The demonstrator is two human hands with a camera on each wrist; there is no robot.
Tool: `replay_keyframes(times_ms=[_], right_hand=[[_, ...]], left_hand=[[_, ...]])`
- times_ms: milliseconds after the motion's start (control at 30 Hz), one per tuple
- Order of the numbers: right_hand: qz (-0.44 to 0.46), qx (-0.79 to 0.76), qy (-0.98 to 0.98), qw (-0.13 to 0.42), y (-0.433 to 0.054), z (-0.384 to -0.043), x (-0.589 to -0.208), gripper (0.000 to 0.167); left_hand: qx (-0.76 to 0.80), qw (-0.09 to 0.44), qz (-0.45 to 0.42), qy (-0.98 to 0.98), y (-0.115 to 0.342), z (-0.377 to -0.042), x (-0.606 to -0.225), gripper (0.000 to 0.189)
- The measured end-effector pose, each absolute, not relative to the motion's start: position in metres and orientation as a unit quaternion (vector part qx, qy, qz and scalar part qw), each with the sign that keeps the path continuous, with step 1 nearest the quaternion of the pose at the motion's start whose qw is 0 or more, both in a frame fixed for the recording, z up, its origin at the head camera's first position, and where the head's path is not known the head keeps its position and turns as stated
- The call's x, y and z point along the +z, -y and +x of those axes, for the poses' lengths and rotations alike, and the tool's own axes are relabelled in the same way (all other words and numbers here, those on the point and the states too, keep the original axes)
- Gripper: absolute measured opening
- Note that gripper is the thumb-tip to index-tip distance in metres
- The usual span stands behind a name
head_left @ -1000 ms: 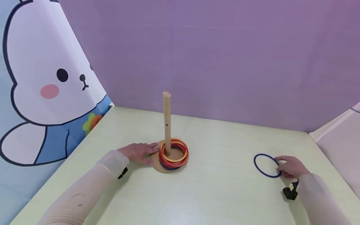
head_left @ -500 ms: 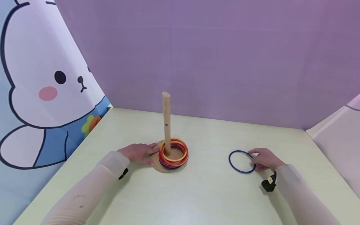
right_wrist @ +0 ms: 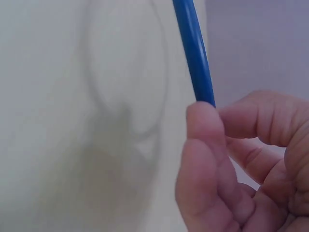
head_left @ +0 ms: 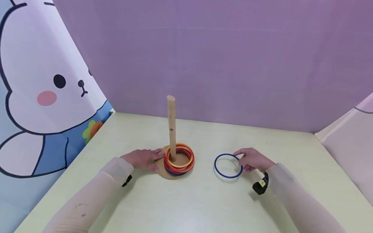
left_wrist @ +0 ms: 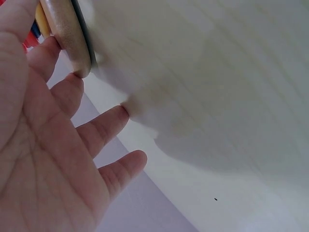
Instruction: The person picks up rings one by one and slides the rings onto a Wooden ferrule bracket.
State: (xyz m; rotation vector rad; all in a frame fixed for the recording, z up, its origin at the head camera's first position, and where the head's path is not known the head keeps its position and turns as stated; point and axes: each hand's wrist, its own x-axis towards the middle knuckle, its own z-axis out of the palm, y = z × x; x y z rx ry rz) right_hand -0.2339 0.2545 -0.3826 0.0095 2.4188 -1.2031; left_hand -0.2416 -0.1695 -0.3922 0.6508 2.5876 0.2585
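My left hand (head_left: 142,159) rests its spread fingertips against the left edge of a round wooden base (head_left: 162,171). In the left wrist view, some of these fingertips touch the rim of the base (left_wrist: 70,31); the others lie on the table. An upright wooden peg (head_left: 171,126) rises from the base, with a stack of red, yellow and blue rings (head_left: 177,169) lying around its foot. To the right, my right hand (head_left: 253,160) pinches a blue ring (head_left: 228,177) by its right side. The right wrist view shows the ring (right_wrist: 195,53) between thumb and fingers, raised above its shadow.
The pale table (head_left: 201,207) runs back to a purple cloth (head_left: 233,71). A cartoon-printed sheet (head_left: 29,71) hangs at the left, and a light sheet (head_left: 349,136) stands along the right side. Black wrist cameras (head_left: 260,185) sit under both wrists.
My right hand has moved left with the blue ring, ending much closer to the peg. The left hand, base and stacked rings have stayed in place, while the view has shifted slightly.
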Motion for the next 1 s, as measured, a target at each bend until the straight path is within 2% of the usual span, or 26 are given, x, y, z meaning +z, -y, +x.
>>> replay_keyframes(times_ms=[300, 700, 1000], right_hand=[[-0.043, -0.430, -0.872, 0.227, -0.228, -0.235, -0.343, 0.050], [-0.079, -0.434, -0.877, 0.191, -0.212, -0.239, -0.263, 0.050], [-0.084, -0.471, -0.862, 0.166, -0.197, -0.236, -0.226, 0.048]], left_hand=[[0.088, 0.229, 0.236, -0.940, 0.170, -0.239, -0.396, 0.070], [0.086, 0.229, 0.237, -0.940, 0.171, -0.240, -0.396, 0.070], [0.080, 0.226, 0.242, -0.940, 0.170, -0.242, -0.395, 0.071]])
